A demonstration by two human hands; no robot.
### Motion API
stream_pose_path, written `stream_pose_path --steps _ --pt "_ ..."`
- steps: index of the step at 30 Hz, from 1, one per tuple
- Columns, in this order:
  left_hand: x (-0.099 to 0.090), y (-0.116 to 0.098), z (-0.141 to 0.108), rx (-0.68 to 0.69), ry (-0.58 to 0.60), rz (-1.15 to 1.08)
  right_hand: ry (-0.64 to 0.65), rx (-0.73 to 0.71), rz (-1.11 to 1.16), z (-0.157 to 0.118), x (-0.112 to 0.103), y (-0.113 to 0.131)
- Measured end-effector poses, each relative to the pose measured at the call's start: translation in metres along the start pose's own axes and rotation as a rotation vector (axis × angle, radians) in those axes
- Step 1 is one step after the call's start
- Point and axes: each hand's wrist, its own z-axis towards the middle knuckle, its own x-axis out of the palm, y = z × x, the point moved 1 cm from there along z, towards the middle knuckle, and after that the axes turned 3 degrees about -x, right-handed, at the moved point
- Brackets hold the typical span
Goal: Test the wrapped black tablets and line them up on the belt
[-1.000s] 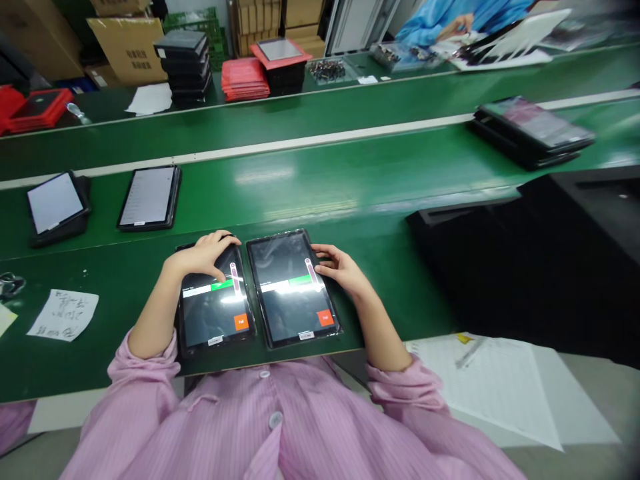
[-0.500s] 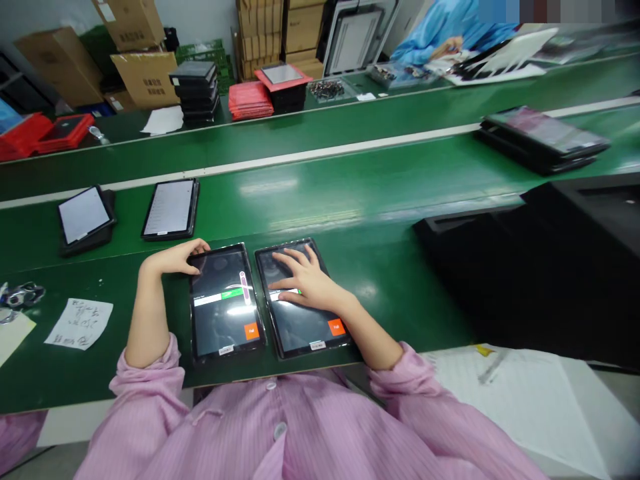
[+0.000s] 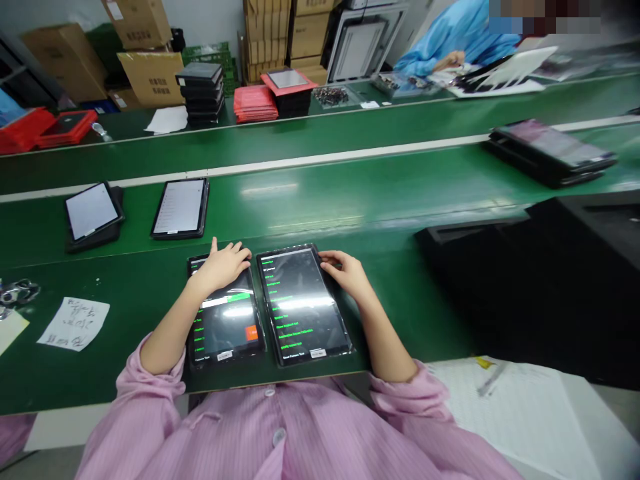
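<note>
Two tablets lie side by side on the green bench in front of me. Over the upper part of the left tablet (image 3: 233, 340) is my left hand (image 3: 221, 265), open, its fingers stretched across the screen. That screen shows a white and green bar, an orange box at lower right and green text partly hidden by my forearm. The right tablet (image 3: 305, 300) displays a list of mostly green lines on black. At its upper right edge rests my right hand (image 3: 346, 272), fingers loosely bent and apart, with the fingertips touching the side.
Farther back lie two lit tablets (image 3: 93, 212) (image 3: 180, 208) on dark ones. A handwritten note (image 3: 75, 325) is at left. Black trays (image 3: 525, 267) bulk at right, below stacked tablets (image 3: 555, 150). Across the bench sits a person in blue sleeves (image 3: 445, 40).
My left hand has moved from the left tablet's edge onto its screen. My right hand has gone from the right tablet's screen to its right edge. Both screens now show green text lists.
</note>
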Motion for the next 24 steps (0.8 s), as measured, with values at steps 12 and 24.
stream_pose_path --steps 12,24 --pt "-0.002 0.002 0.003 0.004 -0.019 -0.075 -0.038 0.041 0.111 0.006 0.006 -0.012" --pt "0.006 -0.041 -0.049 0.063 0.03 -0.115 -0.044 0.011 0.138 0.001 0.01 -0.011"
